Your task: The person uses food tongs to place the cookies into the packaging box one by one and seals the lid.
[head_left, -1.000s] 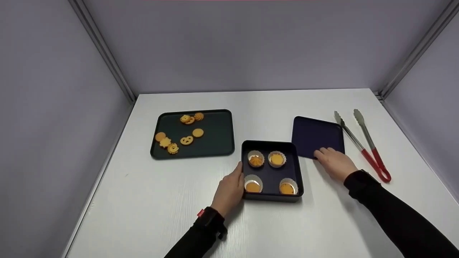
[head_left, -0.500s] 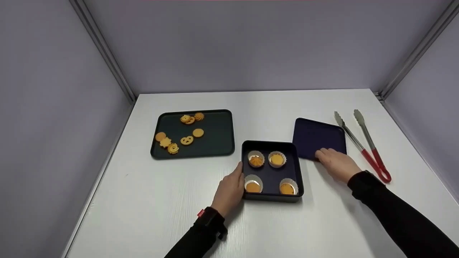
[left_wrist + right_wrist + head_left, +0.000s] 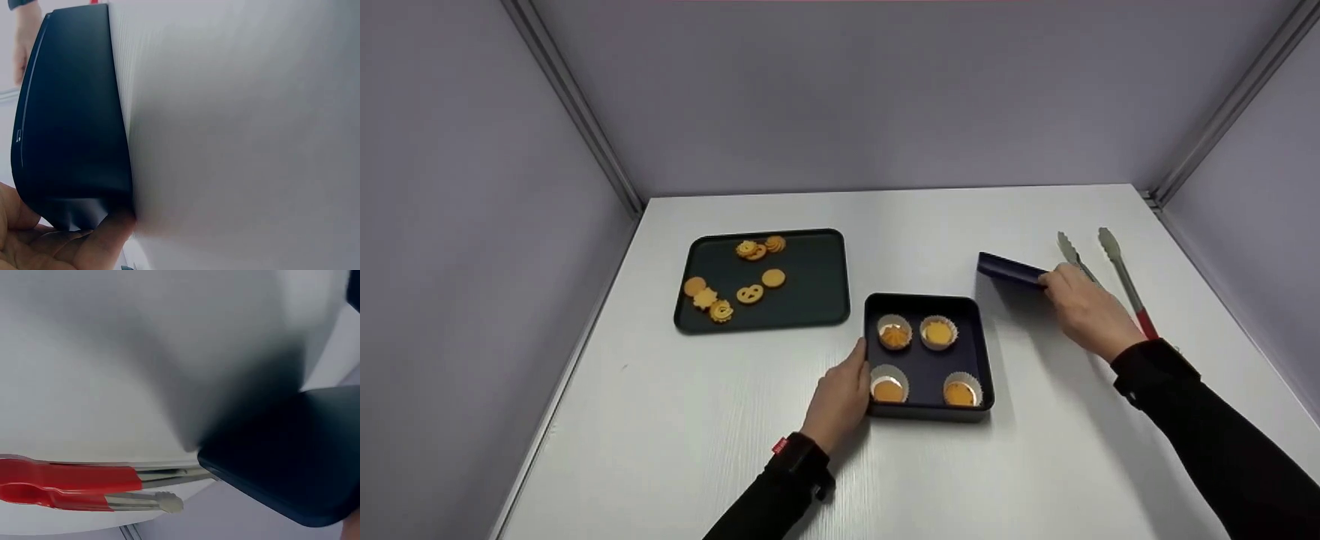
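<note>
A square dark box (image 3: pixel 926 370) stands on the white table, holding several paper cups (image 3: pixel 939 334) with cookies in them. My left hand (image 3: pixel 838 394) rests against its left wall, fingers laid along the side; in the left wrist view the fingers (image 3: pixel 107 239) touch the box's end near the table. To the right, my right hand (image 3: pixel 1089 309) grips the near edge of a flat dark lid (image 3: pixel 1011 270). That lid is tilted up steeply, its far side low near the table. In the right wrist view the lid (image 3: pixel 287 455) shows with its shadow, while the hand is mostly out of frame.
A dark green tray (image 3: pixel 810 289) with several loose cookies (image 3: pixel 750 293) lies at the back left. Red-handled metal tongs (image 3: pixel 1121 262) lie at the far right, partly hidden by my right hand. Grey panels (image 3: pixel 840 97) enclose the table's back and sides.
My right hand has raised the lid's near edge from the table, tilting it up, and has moved slightly up and right. The left hand and the box stay in place.
</note>
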Action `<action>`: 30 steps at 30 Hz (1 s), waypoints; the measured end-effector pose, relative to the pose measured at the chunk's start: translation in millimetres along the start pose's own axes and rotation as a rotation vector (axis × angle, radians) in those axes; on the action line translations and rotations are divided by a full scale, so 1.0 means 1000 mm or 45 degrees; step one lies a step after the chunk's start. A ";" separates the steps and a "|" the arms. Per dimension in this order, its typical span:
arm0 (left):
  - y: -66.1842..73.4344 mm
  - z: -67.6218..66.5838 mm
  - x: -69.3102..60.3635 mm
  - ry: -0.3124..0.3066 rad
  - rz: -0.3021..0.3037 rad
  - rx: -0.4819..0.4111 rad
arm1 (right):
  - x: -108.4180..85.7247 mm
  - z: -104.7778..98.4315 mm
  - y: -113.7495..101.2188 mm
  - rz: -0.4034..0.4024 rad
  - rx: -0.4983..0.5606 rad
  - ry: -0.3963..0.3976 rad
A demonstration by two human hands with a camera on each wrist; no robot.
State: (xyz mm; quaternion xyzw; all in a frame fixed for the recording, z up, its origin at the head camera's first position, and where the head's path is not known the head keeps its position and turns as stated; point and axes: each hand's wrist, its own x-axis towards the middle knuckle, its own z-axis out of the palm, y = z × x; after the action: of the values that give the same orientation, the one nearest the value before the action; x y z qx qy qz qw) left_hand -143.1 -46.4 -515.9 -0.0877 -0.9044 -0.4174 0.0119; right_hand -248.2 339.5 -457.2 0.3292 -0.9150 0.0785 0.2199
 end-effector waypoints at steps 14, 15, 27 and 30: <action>0.002 -0.001 -0.001 0.006 0.009 0.023 | 0.028 -0.060 -0.005 0.309 0.090 0.191; 0.002 -0.001 -0.001 0.006 0.008 0.022 | 0.029 -0.064 -0.005 0.328 0.112 0.220; 0.000 0.001 -0.001 0.012 0.005 0.020 | 0.034 -0.104 -0.010 0.573 0.378 0.385; 0.000 0.001 -0.001 0.011 0.004 0.012 | 0.034 -0.109 -0.013 0.617 0.445 0.399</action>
State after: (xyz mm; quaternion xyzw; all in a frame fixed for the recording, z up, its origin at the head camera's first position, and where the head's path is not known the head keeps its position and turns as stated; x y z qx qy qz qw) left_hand -142.3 -45.8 -516.4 -0.0871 -0.9062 -0.4133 0.0169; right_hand -225.2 342.1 -344.5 0.1188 -0.8944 0.3337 0.2730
